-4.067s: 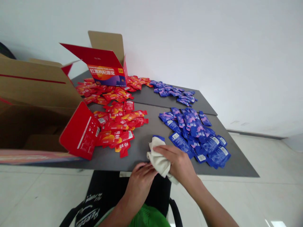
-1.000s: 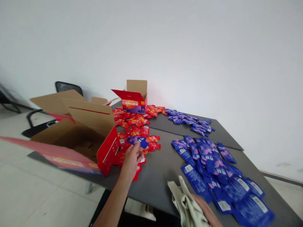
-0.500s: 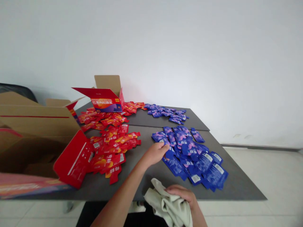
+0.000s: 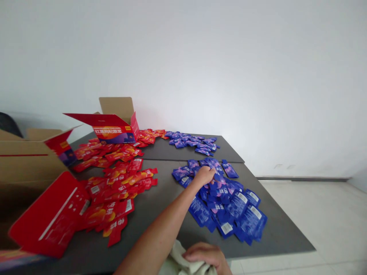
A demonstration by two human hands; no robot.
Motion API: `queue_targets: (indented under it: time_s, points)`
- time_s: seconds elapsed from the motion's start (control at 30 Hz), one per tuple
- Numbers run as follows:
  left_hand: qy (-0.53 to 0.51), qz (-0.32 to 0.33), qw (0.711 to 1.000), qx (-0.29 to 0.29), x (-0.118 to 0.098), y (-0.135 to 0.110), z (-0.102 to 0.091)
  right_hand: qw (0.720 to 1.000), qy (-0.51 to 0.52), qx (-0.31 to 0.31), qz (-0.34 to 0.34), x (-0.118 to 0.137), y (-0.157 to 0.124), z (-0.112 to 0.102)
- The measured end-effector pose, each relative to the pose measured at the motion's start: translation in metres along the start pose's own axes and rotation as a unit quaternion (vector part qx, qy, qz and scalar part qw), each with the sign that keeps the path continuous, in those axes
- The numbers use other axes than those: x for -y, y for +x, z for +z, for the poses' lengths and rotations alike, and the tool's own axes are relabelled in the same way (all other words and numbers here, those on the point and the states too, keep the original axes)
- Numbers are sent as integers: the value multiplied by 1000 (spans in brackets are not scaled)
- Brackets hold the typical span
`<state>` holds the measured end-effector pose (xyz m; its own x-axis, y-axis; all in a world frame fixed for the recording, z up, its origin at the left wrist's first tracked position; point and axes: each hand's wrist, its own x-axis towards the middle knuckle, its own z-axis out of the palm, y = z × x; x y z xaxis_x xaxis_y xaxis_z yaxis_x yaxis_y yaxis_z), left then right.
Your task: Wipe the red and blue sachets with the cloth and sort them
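Note:
My left hand reaches over the near pile of blue pouches. Its thumb and fingers are closed at the edge of one blue pouch on top of the pile; some fingertips are hidden. Close to my body, my right hand is wrapped round a crumpled pale green cloth, partly cut off by the lower frame edge and partly behind my left forearm. Blue pouches overlap loosely, some showing white barcode labels.
Red pouches lie heaped to the left. An open carton stands at near left, another carton farther back. More blue pouches are spread on the far part of the grey table. A wall rises behind.
My left hand has moved right and farther over the blue pile. The view has shifted rightward, and the cloth in my right hand now sits lower in the frame.

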<state>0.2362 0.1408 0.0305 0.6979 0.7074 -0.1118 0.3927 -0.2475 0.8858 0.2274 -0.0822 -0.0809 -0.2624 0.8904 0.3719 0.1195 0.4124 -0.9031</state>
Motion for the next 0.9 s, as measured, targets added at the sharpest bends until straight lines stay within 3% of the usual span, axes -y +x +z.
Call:
queue_targets:
  time_s: [0.2, 0.5, 0.9]
  points:
    - [116, 5, 993, -11, 21, -5, 6, 999, 28, 19, -11, -2, 1, -3]
    - [234, 33, 970, -63, 14, -23, 4, 999, 36, 19, -19, 1, 2, -4]
    - [271, 54, 959, -58, 12, -43, -12, 998, 24, 10, -51, 1, 1, -4]
